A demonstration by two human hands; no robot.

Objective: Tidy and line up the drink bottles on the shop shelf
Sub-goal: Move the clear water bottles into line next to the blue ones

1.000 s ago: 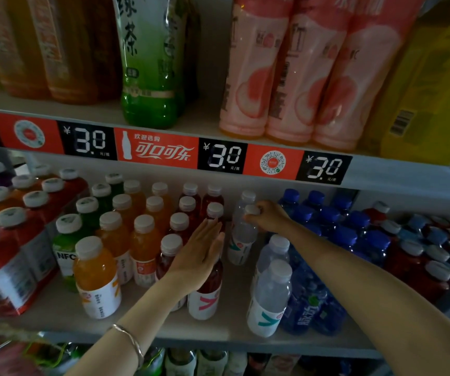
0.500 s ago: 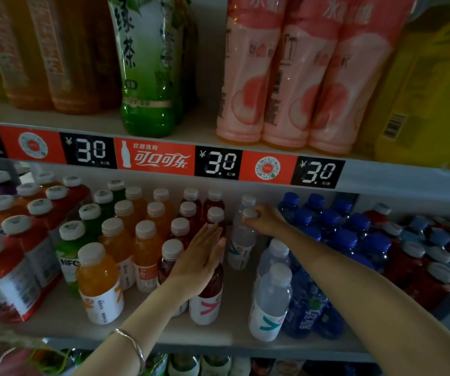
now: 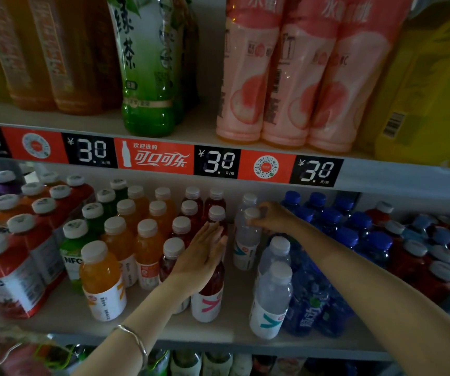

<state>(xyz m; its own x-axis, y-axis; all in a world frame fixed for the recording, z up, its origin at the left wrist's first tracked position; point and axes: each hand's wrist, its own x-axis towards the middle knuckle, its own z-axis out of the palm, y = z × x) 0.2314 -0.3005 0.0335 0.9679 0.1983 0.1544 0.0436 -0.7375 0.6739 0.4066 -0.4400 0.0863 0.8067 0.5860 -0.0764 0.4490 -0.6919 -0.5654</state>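
Observation:
On the middle shelf (image 3: 232, 332) stand rows of small white-capped bottles. My right hand (image 3: 272, 217) grips the cap of a clear bottle (image 3: 246, 240) deep in the clear row. Two more clear bottles (image 3: 271, 299) stand in front of it, slightly off line. My left hand (image 3: 203, 256) lies flat with straight fingers against the front dark red bottle (image 3: 208, 294), covering its cap. Orange bottles (image 3: 101, 280) stand in rows to the left.
Blue-capped water bottles (image 3: 351, 240) crowd the right of my right arm. Red NFC juice bottles (image 3: 14, 280) fill the left. The upper shelf with its price strip (image 3: 218, 161) overhangs closely, holding tall green, pink and yellow bottles. Another shelf shows below.
Both hands stay in almost the same place. The view has shifted slightly, and my left hand's fingers have spread a little against the red bottles.

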